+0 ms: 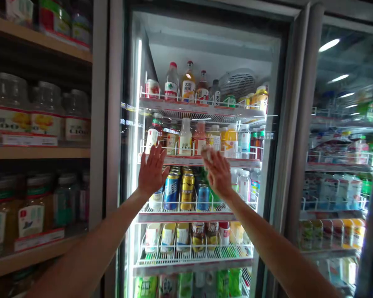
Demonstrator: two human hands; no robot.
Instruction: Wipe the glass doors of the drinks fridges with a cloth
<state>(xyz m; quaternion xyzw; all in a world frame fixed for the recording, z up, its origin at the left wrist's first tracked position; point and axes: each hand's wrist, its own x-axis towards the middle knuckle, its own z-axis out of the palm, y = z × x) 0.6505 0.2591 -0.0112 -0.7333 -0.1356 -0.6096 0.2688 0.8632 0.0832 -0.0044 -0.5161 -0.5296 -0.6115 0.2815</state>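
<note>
Both arms reach forward to the glass door (170,45) of a lit drinks cooler. My left hand (152,170) is raised at the door with its fingers spread and nothing in it. Whether its palm touches the glass cannot be made out. Level with it on the right, my right hand (220,174) is smeared by motion. A small pale crumpled cloth (206,154) shows at its fingertips, held against or close to the glass. Behind the glass stand bottles, such as a milky white bottle (185,138), and cans, among them a gold can (187,190) and a blue can (172,191).
Wooden shelves (39,152) with large bottles and jars (10,107) stand on the left. To the right is another glass-doored cooler (335,136) full of drinks, with ceiling lights reflected in its glass. A metal frame (298,116) divides the two coolers.
</note>
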